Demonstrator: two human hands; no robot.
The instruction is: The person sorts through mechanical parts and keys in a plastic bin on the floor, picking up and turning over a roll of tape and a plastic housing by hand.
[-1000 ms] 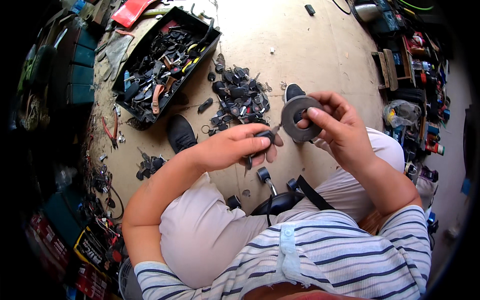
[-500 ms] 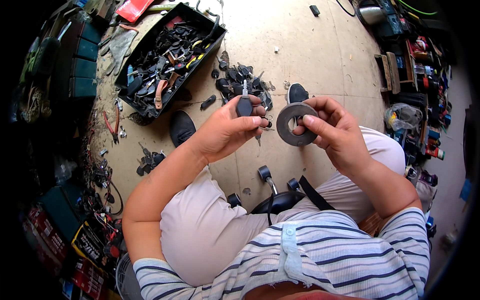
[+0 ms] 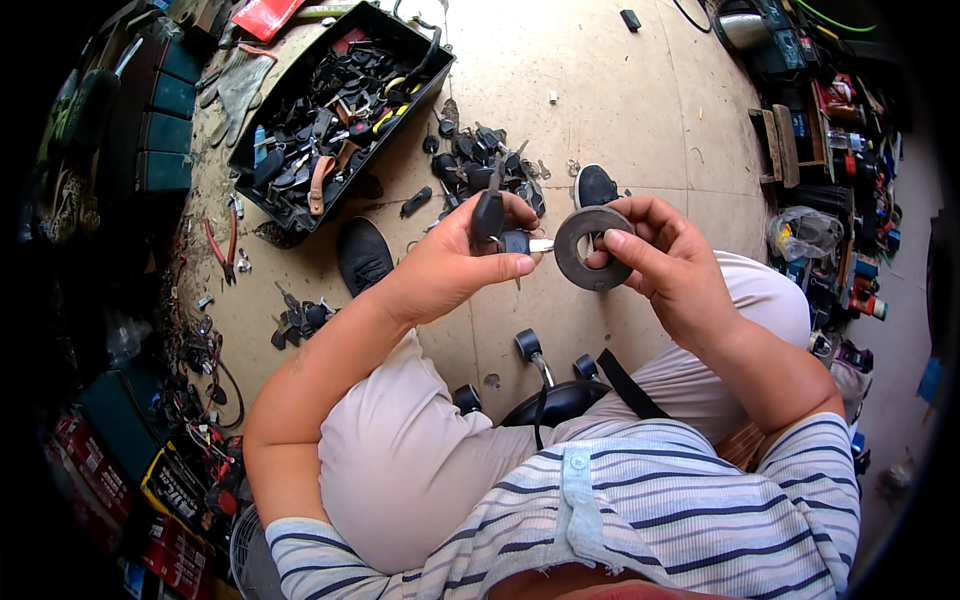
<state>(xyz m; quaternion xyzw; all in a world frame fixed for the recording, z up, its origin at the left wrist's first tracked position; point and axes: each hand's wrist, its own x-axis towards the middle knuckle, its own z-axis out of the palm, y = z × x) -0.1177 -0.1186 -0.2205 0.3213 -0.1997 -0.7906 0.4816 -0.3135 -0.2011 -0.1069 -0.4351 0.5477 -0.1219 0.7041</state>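
My left hand (image 3: 450,265) is closed around several keys: a black-headed key (image 3: 488,212) stands upright, and another key (image 3: 516,243) points rightward with its silver blade. My right hand (image 3: 672,262) grips a flat dark grey ring (image 3: 575,262), thumb on its face and fingers through and behind it. The sideways blade is very close to the ring's left edge; I cannot tell whether it touches. Beyond my hands lies a pile of black keys (image 3: 460,160), beside a dark box (image 3: 395,130) full of keys and fobs. A smaller key cluster (image 3: 298,320) lies at left.
Red-handled pliers (image 3: 222,250) and a grey glove (image 3: 242,90) lie at left among scraps. Stacked teal bins (image 3: 165,140) edge the left side; cluttered shelves (image 3: 830,130) line the right. A wheeled seat base (image 3: 545,400) sits between my legs, and my shoes rest on the floor.
My left hand has risen and shifted the keys it holds, so a second blade now points sideways toward the ring. The ring has moved slightly down and left since a second ago.
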